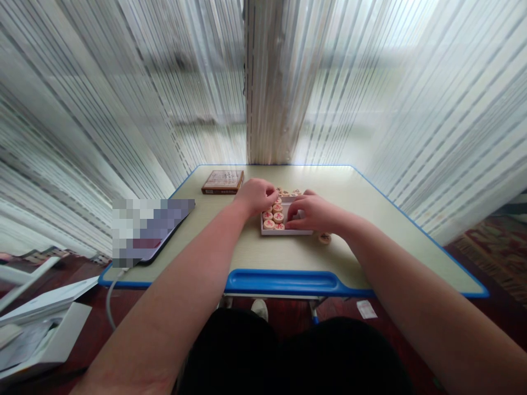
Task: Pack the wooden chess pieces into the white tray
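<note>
A shallow white box [287, 232] on the table holds round wooden Chinese chess pieces [278, 216] with red characters, in rows along its left side. My left hand [257, 196] is at the box's back left corner, fingers closed beside the pieces; whatever they pinch is hidden. From the right, my right hand [313, 213] reaches into the box, its fingers curled and bent down to the box's floor. What lies under those fingertips cannot be made out. Several dark-marked pieces [288, 192] lie behind the box. One loose piece [325, 238] rests near my right wrist.
A flat brown box [223, 181] lies at the table's back left. A tablet-like device [175, 227], partly blurred out, sits at the left edge with a white cable [109, 302]. The blue front edge has a pen groove [282, 280]. Striped curtains [206, 82] hang behind.
</note>
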Available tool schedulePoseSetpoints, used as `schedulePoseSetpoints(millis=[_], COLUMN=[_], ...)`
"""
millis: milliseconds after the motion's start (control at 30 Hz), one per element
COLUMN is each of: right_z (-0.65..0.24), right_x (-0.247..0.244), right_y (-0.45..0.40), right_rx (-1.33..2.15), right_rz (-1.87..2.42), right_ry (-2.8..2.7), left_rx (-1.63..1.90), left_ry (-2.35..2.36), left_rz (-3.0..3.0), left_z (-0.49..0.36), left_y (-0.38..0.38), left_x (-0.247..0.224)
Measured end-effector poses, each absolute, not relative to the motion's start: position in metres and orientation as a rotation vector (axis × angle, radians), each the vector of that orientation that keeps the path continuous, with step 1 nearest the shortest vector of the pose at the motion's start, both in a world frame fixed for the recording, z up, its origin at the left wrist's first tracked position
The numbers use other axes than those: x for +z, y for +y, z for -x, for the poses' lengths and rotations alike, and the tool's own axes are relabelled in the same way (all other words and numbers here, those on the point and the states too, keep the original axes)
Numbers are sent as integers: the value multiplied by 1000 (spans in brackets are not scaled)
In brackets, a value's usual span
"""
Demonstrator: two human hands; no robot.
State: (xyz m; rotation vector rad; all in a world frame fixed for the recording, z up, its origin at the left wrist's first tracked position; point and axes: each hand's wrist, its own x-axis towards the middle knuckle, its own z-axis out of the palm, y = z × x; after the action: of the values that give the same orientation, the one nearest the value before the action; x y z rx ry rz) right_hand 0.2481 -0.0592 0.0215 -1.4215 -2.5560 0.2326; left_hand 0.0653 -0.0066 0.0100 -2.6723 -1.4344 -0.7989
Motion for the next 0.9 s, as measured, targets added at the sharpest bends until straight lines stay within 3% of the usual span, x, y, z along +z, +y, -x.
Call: schedulePoseSetpoints(millis=[900], right_z=[-242], right_x=[10], right_y=[-51], right_rx=[121], right_rz=[1127], right_ry=[-2462], left_rx=[-767], left_ry=[-1446], left_rz=[2665], left_z=[-64], left_y=[-6], left_x=[11])
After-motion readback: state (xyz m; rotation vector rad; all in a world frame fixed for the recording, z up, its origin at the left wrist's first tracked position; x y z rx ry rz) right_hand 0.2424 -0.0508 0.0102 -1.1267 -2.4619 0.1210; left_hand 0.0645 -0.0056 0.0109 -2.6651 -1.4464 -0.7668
